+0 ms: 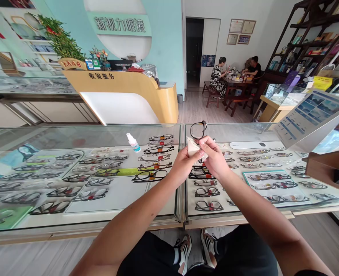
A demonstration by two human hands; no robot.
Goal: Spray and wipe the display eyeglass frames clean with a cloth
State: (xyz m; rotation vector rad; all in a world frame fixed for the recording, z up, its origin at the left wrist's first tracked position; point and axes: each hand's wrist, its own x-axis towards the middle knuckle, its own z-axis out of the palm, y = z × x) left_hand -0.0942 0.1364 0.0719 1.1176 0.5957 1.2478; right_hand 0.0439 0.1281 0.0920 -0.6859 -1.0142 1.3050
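Both hands meet over the glass counter, around a pair of dark-rimmed eyeglasses (198, 130) and a pale cloth (193, 147). One round lens sticks up above the fingers; the other is hidden by the cloth and hands. My left hand (185, 163) is closed, its thumb pressing the cloth. My right hand (214, 155) is closed too, with thumb and fingers pinched at the eyeglasses beside the cloth. A small white spray bottle (133, 142) with a blue-green label stands on the counter, to the left of my hands.
The glass display case (163, 214) holds many rows of eyeglasses under its top. At the right stands a tilted information board (310, 122). Beyond are a wooden cashier desk (166, 101) and two people seated at a table (238, 82).
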